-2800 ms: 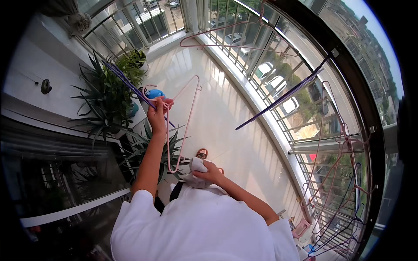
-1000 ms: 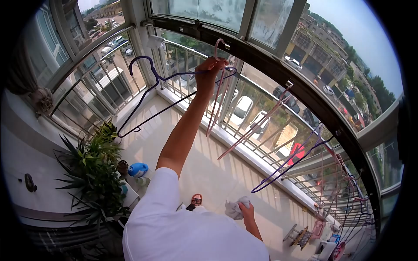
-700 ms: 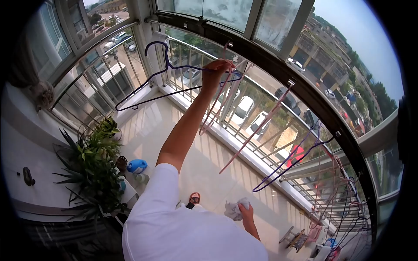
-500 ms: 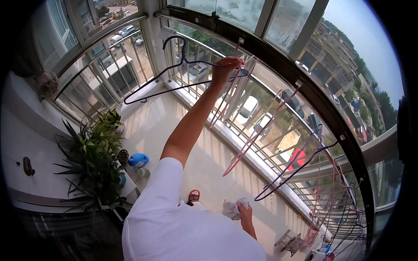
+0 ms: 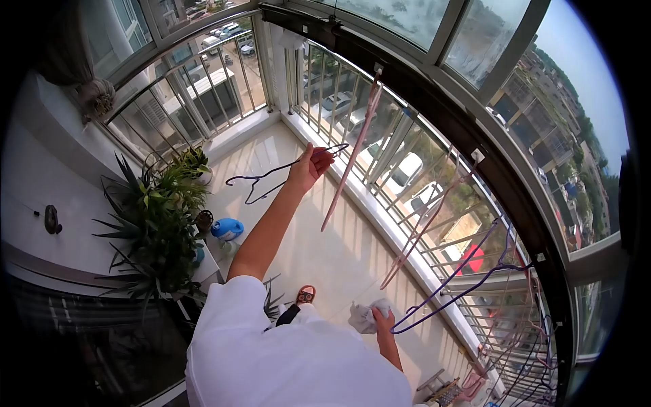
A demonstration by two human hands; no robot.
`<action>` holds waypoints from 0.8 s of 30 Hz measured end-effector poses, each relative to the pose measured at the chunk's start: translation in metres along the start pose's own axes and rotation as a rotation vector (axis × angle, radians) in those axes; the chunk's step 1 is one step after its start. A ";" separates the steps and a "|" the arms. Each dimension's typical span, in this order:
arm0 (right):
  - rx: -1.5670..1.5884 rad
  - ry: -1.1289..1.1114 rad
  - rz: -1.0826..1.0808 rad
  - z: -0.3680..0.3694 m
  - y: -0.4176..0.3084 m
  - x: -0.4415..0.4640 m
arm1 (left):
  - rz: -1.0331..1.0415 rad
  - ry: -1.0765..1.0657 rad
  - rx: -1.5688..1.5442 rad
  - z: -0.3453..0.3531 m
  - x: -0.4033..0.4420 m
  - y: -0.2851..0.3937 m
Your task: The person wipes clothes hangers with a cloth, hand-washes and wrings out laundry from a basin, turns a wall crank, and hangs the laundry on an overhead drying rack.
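My left hand (image 5: 311,168) is raised over the floor with its fingers round a dark purple hanger (image 5: 255,179), whose hook points to the left. To its right, a pink hanger (image 5: 352,152) hangs edge-on from the dark rail, apart from the hand. My right hand (image 5: 384,321) grips a crumpled grey-white cloth (image 5: 365,315) low in front of the body. Close to that hand is the lower corner of another purple hanger (image 5: 468,285), which hangs from the rail beside a second pink hanger (image 5: 426,234).
A dark rail (image 5: 447,119) with clips curves along the windows above a metal railing. Potted plants (image 5: 152,224) and a blue bottle (image 5: 227,229) stand at the left. More hangers cluster at the lower right, above a small stool (image 5: 444,393).
My left hand has come down and away from the rail with the purple hanger, and the pink hanger it touched now hangs free. My right hand still has the cloth.
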State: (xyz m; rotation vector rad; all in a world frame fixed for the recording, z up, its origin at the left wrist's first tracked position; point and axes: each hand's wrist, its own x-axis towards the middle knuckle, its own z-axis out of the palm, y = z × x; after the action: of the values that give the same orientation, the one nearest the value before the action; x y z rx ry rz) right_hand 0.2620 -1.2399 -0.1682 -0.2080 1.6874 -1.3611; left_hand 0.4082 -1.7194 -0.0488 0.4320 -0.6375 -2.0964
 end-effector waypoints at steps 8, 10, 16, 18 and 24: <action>-0.112 -0.063 -0.069 0.009 -0.049 0.020 | -0.357 0.162 0.412 -0.065 -0.123 -0.067; -0.182 -0.079 -0.188 0.019 -0.058 0.032 | -0.457 0.156 0.486 -0.063 -0.155 -0.106; -0.558 -0.276 -0.650 0.074 -0.125 0.029 | -0.666 0.059 0.600 -0.020 -0.228 -0.220; -0.592 -0.366 -0.714 0.094 -0.146 0.012 | -0.663 -0.014 0.703 0.001 -0.244 -0.254; -0.794 -0.435 -0.756 0.085 -0.104 0.011 | -0.695 -0.470 0.899 0.055 -0.275 -0.320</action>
State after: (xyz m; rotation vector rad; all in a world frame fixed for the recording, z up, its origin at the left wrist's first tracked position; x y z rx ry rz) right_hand 0.2765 -1.3435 -0.0838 -1.6011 1.7355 -0.9330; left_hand 0.3240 -1.3208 -0.1725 0.7274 -1.9609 -2.4680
